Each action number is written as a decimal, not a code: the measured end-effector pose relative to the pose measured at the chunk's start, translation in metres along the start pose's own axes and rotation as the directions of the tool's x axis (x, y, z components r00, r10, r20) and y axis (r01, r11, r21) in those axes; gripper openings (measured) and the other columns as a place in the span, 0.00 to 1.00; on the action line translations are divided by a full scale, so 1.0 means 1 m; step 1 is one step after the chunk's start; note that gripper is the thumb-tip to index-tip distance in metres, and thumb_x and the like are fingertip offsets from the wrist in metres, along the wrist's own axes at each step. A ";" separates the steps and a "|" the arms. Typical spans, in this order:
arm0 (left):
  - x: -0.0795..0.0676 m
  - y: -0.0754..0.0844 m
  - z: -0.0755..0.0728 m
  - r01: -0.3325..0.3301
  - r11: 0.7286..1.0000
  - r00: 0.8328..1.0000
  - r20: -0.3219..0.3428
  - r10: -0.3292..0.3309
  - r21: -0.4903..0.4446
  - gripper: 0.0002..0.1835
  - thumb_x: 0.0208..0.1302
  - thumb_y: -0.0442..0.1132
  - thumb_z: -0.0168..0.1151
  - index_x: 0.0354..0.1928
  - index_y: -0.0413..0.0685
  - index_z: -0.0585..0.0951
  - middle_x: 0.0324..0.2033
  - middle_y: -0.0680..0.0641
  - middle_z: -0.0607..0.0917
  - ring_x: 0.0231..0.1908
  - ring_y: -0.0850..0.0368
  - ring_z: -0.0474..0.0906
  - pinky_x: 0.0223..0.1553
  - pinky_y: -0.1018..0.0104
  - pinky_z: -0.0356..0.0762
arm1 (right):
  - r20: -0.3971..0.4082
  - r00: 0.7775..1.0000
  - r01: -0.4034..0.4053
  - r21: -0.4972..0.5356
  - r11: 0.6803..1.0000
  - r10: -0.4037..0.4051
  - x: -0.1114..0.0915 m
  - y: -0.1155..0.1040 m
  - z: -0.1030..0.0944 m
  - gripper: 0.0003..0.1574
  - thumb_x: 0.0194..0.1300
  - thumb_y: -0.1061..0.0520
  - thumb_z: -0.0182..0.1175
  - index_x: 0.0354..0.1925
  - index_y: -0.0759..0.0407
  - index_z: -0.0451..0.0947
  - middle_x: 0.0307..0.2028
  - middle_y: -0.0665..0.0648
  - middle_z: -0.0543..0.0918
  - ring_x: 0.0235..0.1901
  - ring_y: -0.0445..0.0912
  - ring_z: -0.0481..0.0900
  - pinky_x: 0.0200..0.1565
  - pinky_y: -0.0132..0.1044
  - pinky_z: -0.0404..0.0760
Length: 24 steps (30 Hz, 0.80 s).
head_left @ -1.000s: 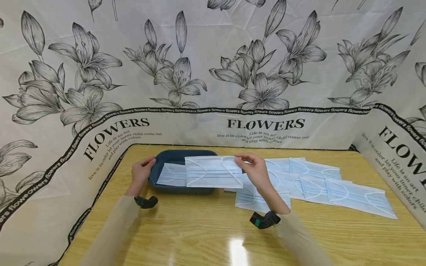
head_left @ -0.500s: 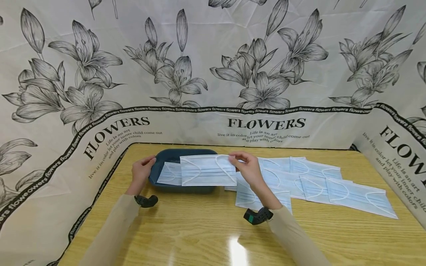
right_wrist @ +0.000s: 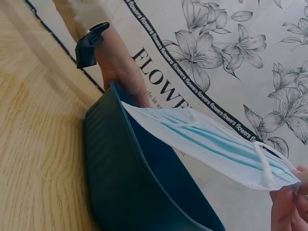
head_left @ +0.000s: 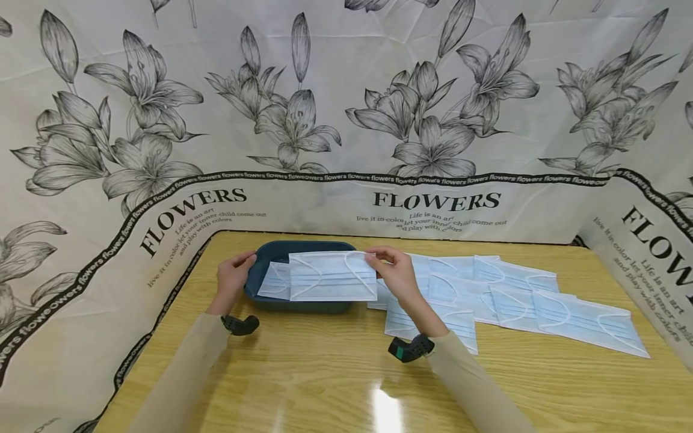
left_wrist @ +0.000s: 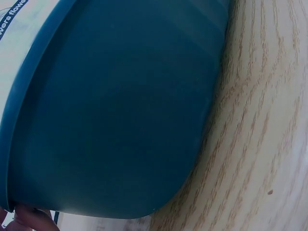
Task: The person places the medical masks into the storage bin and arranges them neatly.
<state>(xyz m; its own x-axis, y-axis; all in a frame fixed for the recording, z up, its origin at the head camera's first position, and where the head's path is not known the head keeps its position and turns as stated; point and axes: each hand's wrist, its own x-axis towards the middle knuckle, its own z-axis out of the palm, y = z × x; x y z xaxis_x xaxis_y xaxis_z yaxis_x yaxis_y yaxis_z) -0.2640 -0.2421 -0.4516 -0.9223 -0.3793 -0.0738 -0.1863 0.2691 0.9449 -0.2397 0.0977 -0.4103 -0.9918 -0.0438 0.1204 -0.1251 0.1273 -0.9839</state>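
Note:
My right hand [head_left: 397,273] pinches a light blue face mask [head_left: 332,276] by its upper right corner, holding it over a dark blue plastic bin [head_left: 303,308]. In the right wrist view this mask [right_wrist: 207,142] stretches above the bin's opening, ear loops showing. Another mask [head_left: 275,281] lies in the bin, partly hidden behind the held one. My left hand [head_left: 233,276] grips the bin's rim at the left end. The bin's outer wall [left_wrist: 110,110] fills most of the left wrist view, with fingertips [left_wrist: 33,217] just under its rim.
Several more face masks [head_left: 585,319] lie overlapping on the wooden table [head_left: 303,373], right of the bin. A white cloth [head_left: 319,207] printed with flowers stands behind the table and along both sides.
My right hand has carried the mask slightly left, further over the bin. My left hand keeps its place at the rim.

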 end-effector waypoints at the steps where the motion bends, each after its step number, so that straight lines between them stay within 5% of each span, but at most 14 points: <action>1: 0.000 0.000 0.000 0.001 1.000 1.000 0.003 -0.001 0.000 0.19 0.70 0.42 0.55 0.58 0.41 0.79 0.60 0.39 0.77 0.61 0.47 0.72 0.59 0.56 0.71 | -0.001 1.000 -0.001 0.000 1.000 0.001 0.000 0.000 0.001 0.17 0.65 0.55 0.62 0.49 0.64 0.81 0.44 0.57 0.82 0.32 0.37 0.76 0.34 0.31 0.78; 24: 0.001 0.000 0.003 -0.016 0.999 0.999 -0.041 0.017 0.028 0.18 0.70 0.42 0.56 0.57 0.40 0.80 0.59 0.39 0.79 0.59 0.47 0.73 0.57 0.56 0.72 | 0.045 0.999 0.005 0.063 0.998 -0.008 0.014 0.008 0.035 0.16 0.65 0.59 0.62 0.48 0.67 0.81 0.34 0.47 0.82 0.28 0.37 0.73 0.32 0.32 0.76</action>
<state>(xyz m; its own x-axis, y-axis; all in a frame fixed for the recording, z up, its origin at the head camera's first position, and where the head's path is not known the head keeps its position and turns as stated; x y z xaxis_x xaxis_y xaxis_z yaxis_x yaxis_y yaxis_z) -0.2661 -0.2399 -0.4527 -0.9107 -0.4107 -0.0442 -0.1807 0.2999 0.9367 -0.2534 0.0631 -0.4208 -0.9885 -0.0898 0.1218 -0.1278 0.0640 -0.9897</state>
